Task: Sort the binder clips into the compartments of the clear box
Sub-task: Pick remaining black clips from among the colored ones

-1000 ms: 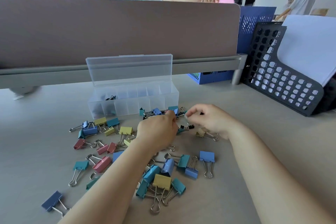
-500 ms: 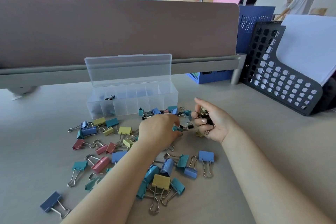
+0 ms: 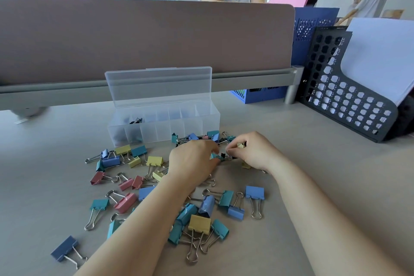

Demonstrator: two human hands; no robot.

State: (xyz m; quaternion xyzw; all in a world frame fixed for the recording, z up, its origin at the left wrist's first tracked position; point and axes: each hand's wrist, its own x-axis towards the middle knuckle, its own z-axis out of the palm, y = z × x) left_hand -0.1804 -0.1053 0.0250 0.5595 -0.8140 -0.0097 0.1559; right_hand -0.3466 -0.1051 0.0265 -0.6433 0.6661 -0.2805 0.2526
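The binder clips [image 3: 199, 223] lie scattered loose over the desk [image 3: 313, 186] in blue, teal, yellow and pink, large and small, most of them in front of the clear box [image 3: 163, 129] and a few right against its front wall. The box stands open, its lid [image 3: 156, 85] tipped up behind it, and a few black clips [image 3: 136, 121] sit in a compartment near its left end. Just in front of the box both hands meet over the pile. The left hand [image 3: 192, 163] is knuckles-up, fingers curled down and pinching a small teal clip [image 3: 215, 156]. The right hand [image 3: 255, 152] is curled round a small yellow clip [image 3: 240, 145], with something black tucked beside it. Behind the box runs a brown partition [image 3: 134, 36], to the right a dark perforated file rack [image 3: 347, 101] holding white paper [image 3: 380, 56]
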